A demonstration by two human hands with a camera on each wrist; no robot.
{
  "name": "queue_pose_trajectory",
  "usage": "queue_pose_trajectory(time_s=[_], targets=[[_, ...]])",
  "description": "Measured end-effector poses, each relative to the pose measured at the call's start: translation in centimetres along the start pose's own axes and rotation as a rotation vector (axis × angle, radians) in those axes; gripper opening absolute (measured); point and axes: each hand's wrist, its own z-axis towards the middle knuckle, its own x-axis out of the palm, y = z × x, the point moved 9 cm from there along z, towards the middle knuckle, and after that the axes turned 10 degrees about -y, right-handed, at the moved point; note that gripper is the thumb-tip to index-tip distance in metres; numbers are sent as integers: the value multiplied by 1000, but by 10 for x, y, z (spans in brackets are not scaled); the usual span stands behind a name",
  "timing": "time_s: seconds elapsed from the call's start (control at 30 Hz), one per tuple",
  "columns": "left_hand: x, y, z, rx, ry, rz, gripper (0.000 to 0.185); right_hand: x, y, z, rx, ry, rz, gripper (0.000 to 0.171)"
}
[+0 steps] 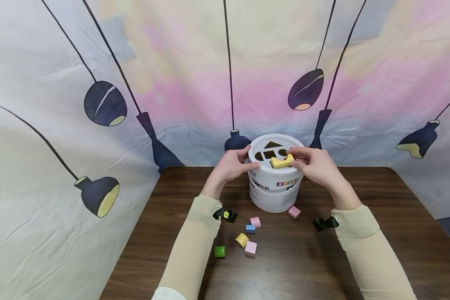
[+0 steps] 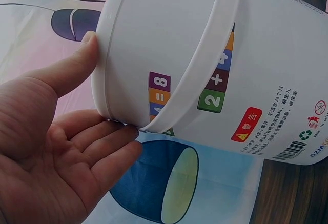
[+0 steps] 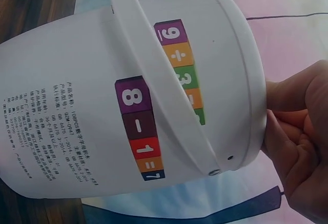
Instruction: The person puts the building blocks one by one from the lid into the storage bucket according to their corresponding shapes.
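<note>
A white shape-sorter bucket [image 1: 273, 183] stands at the back of the brown table; its lid has cut-out holes. My left hand [image 1: 233, 163] rests against the lid's left rim with straight fingers [image 2: 110, 144] and thumb [image 2: 66, 70] touching the bucket [image 2: 169, 55]. My right hand [image 1: 312, 163] pinches a yellow block [image 1: 282, 161] lying on the lid's right side. In the right wrist view the bucket's side [image 3: 102, 121] fills the frame, the right hand's fingers [image 3: 292, 142] are curled at the lid's edge, and the block is hidden.
Loose blocks lie in front of the bucket: a pink one [image 1: 294, 211], another pink [image 1: 255, 221], a blue [image 1: 250, 228], a yellow [image 1: 241, 239], a pink [image 1: 251, 248] and a green [image 1: 219, 251]. A printed cloth backdrop [image 1: 135, 83] rises behind the table [image 1: 378, 187] and at its sides.
</note>
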Motion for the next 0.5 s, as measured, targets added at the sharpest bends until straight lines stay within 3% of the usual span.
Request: queue_pose_trajectory(time_s=[0.5], targets=[[1, 0, 1, 19, 13, -29, 90, -1, 2, -2, -3, -15, -17, 32]])
